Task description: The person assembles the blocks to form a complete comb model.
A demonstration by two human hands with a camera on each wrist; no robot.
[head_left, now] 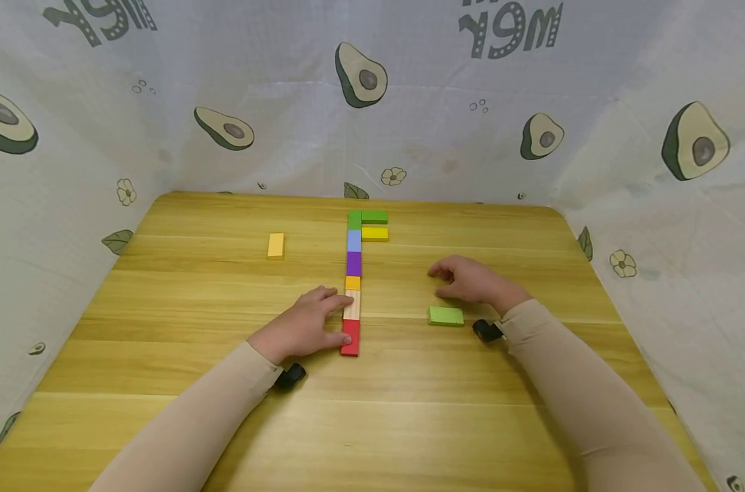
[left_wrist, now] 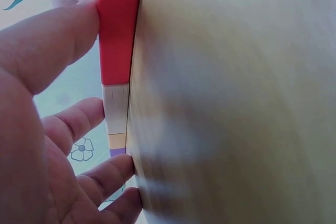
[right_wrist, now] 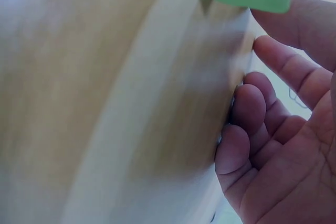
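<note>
A line of flat wooden blocks runs away from me in the head view: red (head_left: 350, 339), plain wood (head_left: 351, 309), orange (head_left: 353, 283), purple (head_left: 354, 264), light blue (head_left: 354, 240) and green (head_left: 355, 219). My left hand (head_left: 305, 321) lies at its near left side, thumb tip on the red block and index fingertip at the plain one; its other fingers are spread. On the right, my right hand (head_left: 471, 280) rests low over the table with loosely bent fingers and nothing in them. Just nearer to me than that hand lies a light green block (head_left: 445, 316).
Off the far end of the line, a second green block (head_left: 374, 217) and a yellow block (head_left: 375, 234) point right. A pale orange block (head_left: 276, 246) lies apart on the left. A patterned white cloth (head_left: 422, 130) hangs behind the wooden table (head_left: 182, 307).
</note>
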